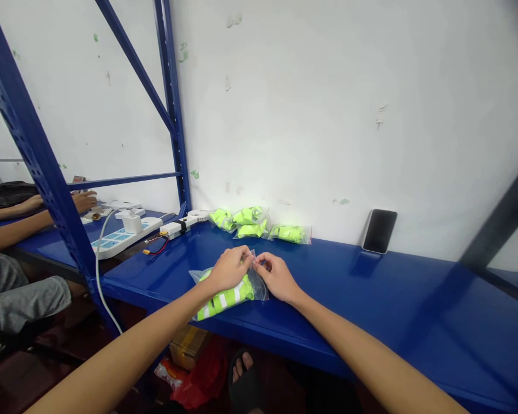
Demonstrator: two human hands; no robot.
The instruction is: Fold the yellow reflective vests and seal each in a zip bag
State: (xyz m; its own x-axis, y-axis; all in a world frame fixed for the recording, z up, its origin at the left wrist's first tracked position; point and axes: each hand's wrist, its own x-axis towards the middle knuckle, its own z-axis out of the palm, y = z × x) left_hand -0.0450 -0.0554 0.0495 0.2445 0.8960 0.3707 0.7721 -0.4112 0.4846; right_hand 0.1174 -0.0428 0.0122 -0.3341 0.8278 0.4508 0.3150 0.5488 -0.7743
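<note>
A clear zip bag (224,300) lies near the front edge of the blue table, with a folded neon-yellow cloth with pale reflective strips inside it. My left hand (232,268) rests over the bag, its fingers pinching the bag's pinkish top edge. Close beside it, my right hand (277,276) pinches the same edge between thumb and fingers. The fingertips of both hands nearly meet there. Part of the bag is hidden under my left hand and wrist.
Several similar filled bags (250,223) lie by the wall. A phone (380,231) leans against the wall at right. Left are a battery pack with wires (172,228), a small fan (198,215) and a power strip (125,237). Beyond the blue post (38,144) another person's hand (84,200) shows.
</note>
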